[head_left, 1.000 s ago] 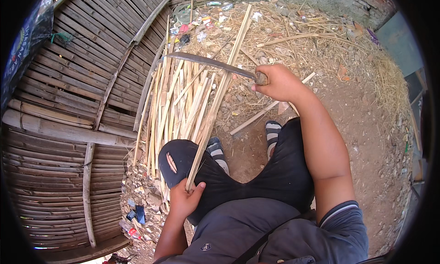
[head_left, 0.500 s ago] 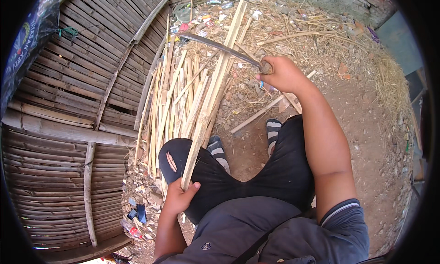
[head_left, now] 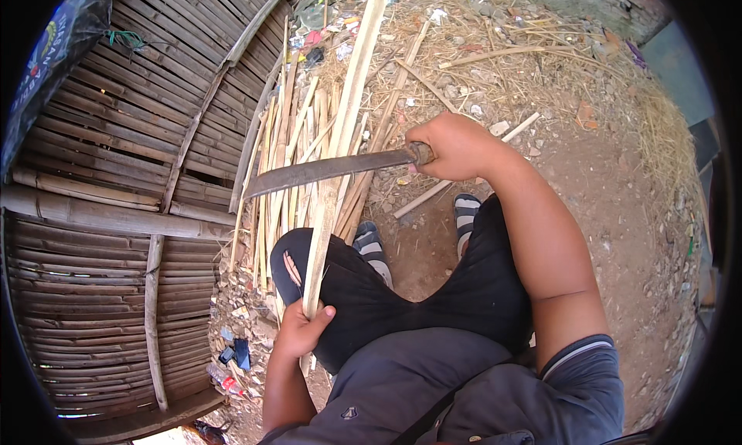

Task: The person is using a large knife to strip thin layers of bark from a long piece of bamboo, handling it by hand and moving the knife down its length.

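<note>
My left hand is closed round the near end of a long pale bamboo strip, which slants up past my knee and away from me. A machete with a dark, worn blade lies across the strip at about its middle, its tip pointing left. Its short handle is in the fist of my right hand. Whether the blade bites into the strip or only rests over it, I cannot tell.
A pile of split bamboo strips lies left of my feet, beside a bamboo slat wall. Straw and litter cover the ground farther off. One loose stick lies by my right sandal. A plastic bottle lies at lower left.
The machete has come down and nearer to me, its tip swinging from far to left. The bamboo strip's far end has tilted a little leftward. My left hand keeps its grip.
</note>
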`<state>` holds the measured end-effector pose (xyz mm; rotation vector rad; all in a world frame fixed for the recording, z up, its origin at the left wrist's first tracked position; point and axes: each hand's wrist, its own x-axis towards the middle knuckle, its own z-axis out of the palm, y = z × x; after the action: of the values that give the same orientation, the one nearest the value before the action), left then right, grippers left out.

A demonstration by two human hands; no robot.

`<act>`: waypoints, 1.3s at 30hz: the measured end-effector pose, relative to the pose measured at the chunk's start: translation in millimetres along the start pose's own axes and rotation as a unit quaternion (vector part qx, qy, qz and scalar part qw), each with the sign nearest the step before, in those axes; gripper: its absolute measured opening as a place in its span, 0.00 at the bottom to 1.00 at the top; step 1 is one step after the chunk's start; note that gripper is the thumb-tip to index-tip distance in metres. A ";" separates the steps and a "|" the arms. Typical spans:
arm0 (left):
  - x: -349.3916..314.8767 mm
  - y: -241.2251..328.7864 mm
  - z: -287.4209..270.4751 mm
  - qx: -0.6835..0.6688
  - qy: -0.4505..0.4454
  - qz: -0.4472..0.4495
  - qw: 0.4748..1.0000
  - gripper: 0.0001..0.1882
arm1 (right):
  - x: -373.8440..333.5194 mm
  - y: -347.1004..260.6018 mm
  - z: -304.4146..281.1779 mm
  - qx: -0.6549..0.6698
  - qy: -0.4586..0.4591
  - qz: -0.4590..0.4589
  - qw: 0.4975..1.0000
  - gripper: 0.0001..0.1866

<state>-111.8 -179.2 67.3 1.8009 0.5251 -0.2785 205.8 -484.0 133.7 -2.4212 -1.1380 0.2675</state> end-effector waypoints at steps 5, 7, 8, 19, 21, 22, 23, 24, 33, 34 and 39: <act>4.9 8.3 0.7 -0.017 -0.005 -0.037 0.999 0.16 | -2.4 11.3 9.8 -0.018 0.045 0.042 0.998 0.16; 4.8 9.6 -1.7 -0.037 -0.015 -0.058 0.998 0.16 | -3.2 0.9 13.9 -0.027 0.031 0.039 0.998 0.17; 4.6 9.5 -0.4 -0.025 -0.010 -0.047 0.999 0.16 | -2.7 -4.3 14.5 -0.032 0.023 0.026 0.999 0.16; 3.1 10.5 6.4 0.042 0.009 0.012 0.999 0.17 | 11.3 21.8 2.1 0.062 0.108 0.082 0.989 0.20; 2.6 12.8 6.3 0.049 0.011 -0.001 0.999 0.17 | 5.9 22.0 -4.3 0.069 0.109 0.112 0.985 0.21; 0.9 12.4 6.4 0.053 0.013 -0.012 0.998 0.17 | 4.1 18.6 -0.9 0.070 0.107 0.077 0.989 0.21; 1.5 10.8 6.2 0.052 0.011 0.000 0.999 0.17 | 1.6 14.4 1.6 0.049 0.083 0.069 0.993 0.20; 3.1 8.8 5.9 0.052 0.009 0.013 0.999 0.17 | -0.6 8.1 4.7 0.028 0.059 0.059 0.996 0.20; -2.5 7.8 5.7 0.052 0.013 0.031 0.998 0.15 | -1.5 -14.7 -5.1 -0.002 0.002 0.016 1.000 0.18; -0.4 9.1 6.8 0.047 0.010 0.038 0.998 0.15 | -1.5 1.6 -9.2 0.018 0.056 0.060 0.996 0.18; 1.1 9.0 5.7 0.034 0.004 -0.002 0.999 0.15 | -7.1 33.6 -13.2 0.089 0.185 0.167 0.964 0.21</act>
<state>-106.0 -186.4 72.7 1.8677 0.5294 -0.2949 228.8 -512.4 129.2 -2.3597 -0.5205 0.0147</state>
